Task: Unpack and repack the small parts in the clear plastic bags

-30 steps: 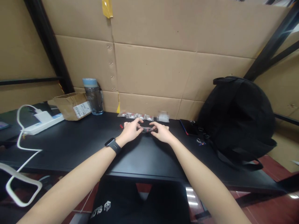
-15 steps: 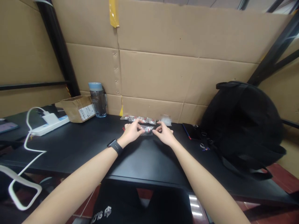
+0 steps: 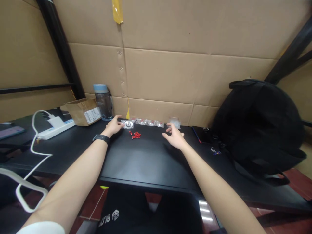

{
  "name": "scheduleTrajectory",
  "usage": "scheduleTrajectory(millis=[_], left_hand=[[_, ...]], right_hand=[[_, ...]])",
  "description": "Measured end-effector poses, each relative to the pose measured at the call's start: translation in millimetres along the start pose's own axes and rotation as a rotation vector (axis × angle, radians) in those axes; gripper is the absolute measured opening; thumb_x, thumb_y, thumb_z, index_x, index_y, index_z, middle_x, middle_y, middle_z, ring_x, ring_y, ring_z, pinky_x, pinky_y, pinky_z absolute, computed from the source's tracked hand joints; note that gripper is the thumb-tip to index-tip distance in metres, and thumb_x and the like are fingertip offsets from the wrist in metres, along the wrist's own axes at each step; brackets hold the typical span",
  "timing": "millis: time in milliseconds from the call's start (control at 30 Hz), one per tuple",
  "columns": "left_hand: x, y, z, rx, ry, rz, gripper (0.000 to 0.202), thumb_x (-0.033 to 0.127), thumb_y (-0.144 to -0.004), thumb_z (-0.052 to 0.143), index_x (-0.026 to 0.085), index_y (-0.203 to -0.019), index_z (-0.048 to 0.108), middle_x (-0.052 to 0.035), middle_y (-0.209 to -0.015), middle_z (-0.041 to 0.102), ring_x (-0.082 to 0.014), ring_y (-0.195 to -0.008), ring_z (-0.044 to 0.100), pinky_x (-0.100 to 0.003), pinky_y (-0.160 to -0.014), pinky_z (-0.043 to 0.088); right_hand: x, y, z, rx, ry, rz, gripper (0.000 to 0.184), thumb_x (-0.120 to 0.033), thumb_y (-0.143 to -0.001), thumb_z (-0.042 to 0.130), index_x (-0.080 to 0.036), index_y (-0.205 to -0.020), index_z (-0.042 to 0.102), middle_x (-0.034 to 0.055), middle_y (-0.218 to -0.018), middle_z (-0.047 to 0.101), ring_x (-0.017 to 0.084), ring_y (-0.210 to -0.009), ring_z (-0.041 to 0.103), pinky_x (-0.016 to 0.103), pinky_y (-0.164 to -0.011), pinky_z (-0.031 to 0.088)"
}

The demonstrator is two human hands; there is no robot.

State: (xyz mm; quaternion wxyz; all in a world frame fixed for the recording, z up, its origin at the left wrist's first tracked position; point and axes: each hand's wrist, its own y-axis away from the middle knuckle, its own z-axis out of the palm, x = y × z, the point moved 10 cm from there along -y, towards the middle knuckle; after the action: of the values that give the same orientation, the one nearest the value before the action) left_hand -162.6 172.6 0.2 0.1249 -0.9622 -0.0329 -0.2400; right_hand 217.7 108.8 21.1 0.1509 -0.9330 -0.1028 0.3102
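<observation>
A cardboard wall [image 3: 165, 74] backs the black table [image 3: 146, 165]; a backpack [image 3: 258, 130] stands at the right, a cardboard box [image 3: 77, 110] and a water bottle [image 3: 105, 105] at the left.

The right hand [image 3: 175, 137] hangs above the table near the white pouch [image 3: 179, 123], its grip wide, thumb and fingers apart, holding nothing. The left hand [image 3: 113, 126] has a narrow grip, fingertips on the near edge of a clear packet [image 3: 128, 124] at the left end of the row.

The row of packets [image 3: 150, 123], four by count, lies along the foot of the wall; that much looks set out. The packet at the left hand seems nearly in line but not yet let go.

Smallest, the red cords [image 3: 136, 135] lie in a loose heap in front of the row, with neither hand on them.
</observation>
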Motion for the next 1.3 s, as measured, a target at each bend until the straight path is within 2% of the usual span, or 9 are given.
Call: scheduleTrajectory(millis=[167, 233, 333, 500, 667, 933, 1100, 1200, 1300], left_hand=[[2, -2, -9.1, 0.130, -0.030, -0.034, 0.065, 0.042, -0.090, 0.061, 0.027, -0.149, 0.039, -0.0152, -0.140, 0.060, -0.0344, -0.131, 0.053, -0.051, -0.104, 0.041], [3, -2, -7.4, 0.070, -0.069, -0.011, 0.049, 0.038, -0.091, 0.056, 0.029, -0.139, 0.053, -0.0117, -0.138, 0.063, -0.0345, -0.128, 0.055, -0.052, -0.103, 0.042], [12, 4, 3.2, -0.111, -0.156, 0.067, 0.037, 0.037, -0.090, 0.053, 0.036, -0.124, 0.068, -0.0055, -0.134, 0.066, -0.0359, -0.126, 0.056, -0.054, -0.104, 0.040], [28, 24, 14.7, -0.263, -0.259, 0.089, 0.049, 0.057, -0.086, 0.055, 0.045, -0.132, 0.065, -0.0091, -0.144, 0.057, -0.0469, -0.132, 0.047, -0.066, -0.104, 0.035], [33, 29, 18.4, -0.235, -0.231, 0.064, 0.058, 0.072, -0.084, 0.048, 0.048, -0.134, 0.062, -0.0103, -0.147, 0.055, -0.0519, -0.134, 0.042, -0.071, -0.101, 0.031], [40, 28, 32.3, -0.262, -0.223, 0.123, 0.055, 0.074, -0.088, 0.039, 0.052, -0.132, 0.063, -0.0022, -0.155, 0.048, -0.0481, -0.139, 0.035, -0.069, -0.108, 0.024], [47, 24, 41.2, -0.235, -0.194, 0.131, 0.055, 0.074, -0.089, 0.038, 0.052, -0.134, 0.061, -0.0028, -0.155, 0.047, -0.0497, -0.141, 0.032, -0.069, -0.107, 0.023], [48, 23, 36.1, -0.203, -0.177, 0.120, 0.053, 0.069, -0.091, 0.040, 0.047, -0.134, 0.063, -0.0063, -0.153, 0.049, -0.0488, -0.138, 0.037, -0.067, -0.106, 0.029], [50, 22, 17.3, -0.121, -0.137, 0.158, 0.044, 0.057, -0.091, 0.049, 0.042, -0.127, 0.069, -0.0077, -0.142, 0.058, -0.0422, -0.131, 0.047, -0.061, -0.107, 0.035]], right_hand=[[1, 0, -1, 0.001, 0.007, -0.001, 0.055, -0.047, -0.084, 0.065, -0.031, -0.133, 0.045, 0.0057, -0.118, 0.068, 0.029, -0.114, 0.059, 0.050, -0.096, 0.034], [2, -1, -2, -0.006, 0.016, -0.002, 0.054, -0.047, -0.084, 0.065, -0.030, -0.132, 0.046, 0.0059, -0.118, 0.067, 0.029, -0.114, 0.059, 0.049, -0.095, 0.034], [3, -2, -5, -0.014, 0.032, -0.009, 0.053, -0.046, -0.083, 0.066, -0.030, -0.131, 0.049, 0.0067, -0.118, 0.068, 0.029, -0.113, 0.059, 0.047, -0.093, 0.035], [1, -2, -10, -0.005, 0.060, -0.021, 0.046, -0.044, -0.082, 0.067, -0.029, -0.124, 0.056, 0.0067, -0.119, 0.067, 0.030, -0.111, 0.060, 0.045, -0.089, 0.037], [-1, -1, -9, -0.033, 0.091, -0.035, 0.040, -0.042, -0.082, 0.067, -0.029, -0.120, 0.060, 0.0072, -0.120, 0.067, 0.029, -0.110, 0.059, 0.045, -0.089, 0.038], [-4, 1, -6, -0.073, 0.106, -0.023, 0.039, -0.041, -0.084, 0.067, -0.029, -0.120, 0.060, 0.0075, -0.122, 0.067, 0.030, -0.113, 0.058, 0.048, -0.092, 0.038], [-4, 2, -9, -0.136, 0.197, -0.088, 0.035, -0.039, -0.085, 0.067, -0.028, -0.118, 0.064, 0.0099, -0.127, 0.063, 0.033, -0.121, 0.053, 0.050, -0.094, 0.040], [4, 3, -10, -0.224, 0.244, -0.129, 0.040, -0.037, -0.080, 0.073, -0.027, -0.119, 0.066, 0.0111, -0.128, 0.063, 0.034, -0.122, 0.053, 0.049, -0.096, 0.042], [12, 5, -8, -0.330, 0.191, -0.174, 0.045, -0.029, -0.074, 0.078, -0.023, -0.117, 0.069, 0.0105, -0.119, 0.068, 0.027, -0.107, 0.063, 0.039, -0.093, 0.047]])
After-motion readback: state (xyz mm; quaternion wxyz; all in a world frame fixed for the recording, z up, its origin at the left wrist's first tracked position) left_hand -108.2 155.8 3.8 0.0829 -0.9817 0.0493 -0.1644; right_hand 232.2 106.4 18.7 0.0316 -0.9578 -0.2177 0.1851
